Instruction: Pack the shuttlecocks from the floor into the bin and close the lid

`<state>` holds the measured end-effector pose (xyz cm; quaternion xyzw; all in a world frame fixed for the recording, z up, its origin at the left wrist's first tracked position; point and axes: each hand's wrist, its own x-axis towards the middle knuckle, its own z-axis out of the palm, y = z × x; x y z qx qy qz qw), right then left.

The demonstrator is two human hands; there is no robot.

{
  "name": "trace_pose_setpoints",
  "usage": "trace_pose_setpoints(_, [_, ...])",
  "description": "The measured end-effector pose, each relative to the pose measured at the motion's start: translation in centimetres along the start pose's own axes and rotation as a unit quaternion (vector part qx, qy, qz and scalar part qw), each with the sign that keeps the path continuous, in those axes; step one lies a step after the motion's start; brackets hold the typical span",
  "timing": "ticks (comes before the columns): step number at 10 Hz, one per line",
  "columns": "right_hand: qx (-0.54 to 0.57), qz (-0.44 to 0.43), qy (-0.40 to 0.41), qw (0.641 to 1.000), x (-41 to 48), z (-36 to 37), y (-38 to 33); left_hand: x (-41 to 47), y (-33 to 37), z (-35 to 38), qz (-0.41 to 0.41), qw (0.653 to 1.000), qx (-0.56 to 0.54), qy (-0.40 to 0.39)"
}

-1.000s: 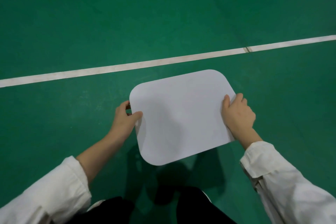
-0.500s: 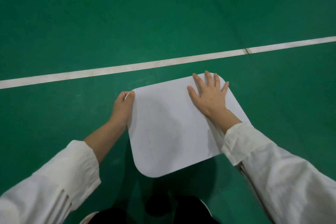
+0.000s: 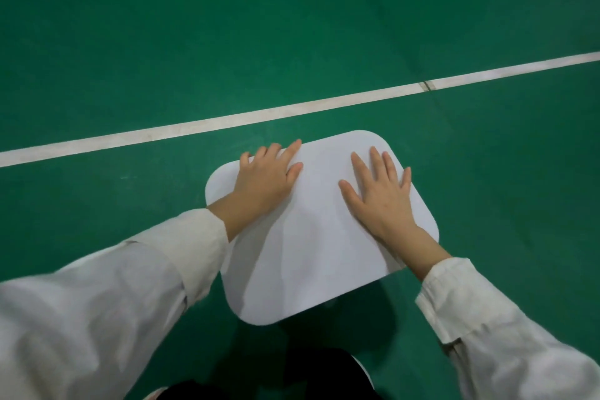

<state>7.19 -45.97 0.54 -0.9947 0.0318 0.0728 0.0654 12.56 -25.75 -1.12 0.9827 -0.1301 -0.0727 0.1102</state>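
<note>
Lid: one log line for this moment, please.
stage: closing | lid: on bin, bin hidden | left hand: flat on lid | right hand: flat on lid | shuttlecocks: none visible

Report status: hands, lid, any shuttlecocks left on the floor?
Left hand and right hand flat on the white lid, fingers spread. Bin hidden beneath. No shuttlecocks visible on green floor.

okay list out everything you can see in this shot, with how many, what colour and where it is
Flat white rounded-rectangle plastic lid: one, white, centre, under both hands; the bin beneath is hidden.
Green sports-court floor: one, green, fills the view.
White painted court lines: two, white, crossing the floor beyond the lid.
Shuttlecocks: none visible.
Left hand: one, flat on the lid's left part, white sleeve.
Right hand: one, flat on the lid's right part, fingers spread, white sleeve.
</note>
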Motion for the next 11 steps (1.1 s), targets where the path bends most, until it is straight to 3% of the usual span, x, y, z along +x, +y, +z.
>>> trace_pose_setpoints(2, [0.018, 0.022, 0.011, 1.000, -3.2, 0.5, 1.4, -2.8, 3.4, -0.8, -0.052, 0.998, 0.010, -0.022])
trace_pose_setpoints(3, [0.029, 0.023, 0.020, 0.999, -3.4, 0.6, 1.5, -9.1, 7.0, 1.7, -0.057, 0.997, -0.048, -0.007])
trace_pose_setpoints(5, [0.034, -0.090, 0.014, 0.995, -5.2, 1.2, 0.7, -12.7, 7.1, 4.1, -0.056, 0.997, 0.006, 0.046])
trace_pose_setpoints(6, [0.027, -0.097, 0.019, 0.995, -5.1, 1.7, 0.7, -12.4, 7.4, 4.3, -0.062, 0.997, 0.007, 0.048])
trace_pose_setpoints(8, [0.026, -0.099, 0.013, 0.995, -5.4, 1.4, 0.5, -12.7, 7.3, 3.3, -0.058, 0.998, -0.002, 0.012])
trace_pose_setpoints(9, [0.008, -0.092, -0.038, 0.995, -5.3, -0.1, -0.1, -12.5, 7.0, 1.4, -0.038, 0.998, -0.011, -0.053])
trace_pose_setpoints(11, [0.040, -0.089, -0.042, 0.994, -4.1, -5.4, -3.6, -10.9, 2.7, -6.2, 0.000, 0.985, -0.076, -0.156])
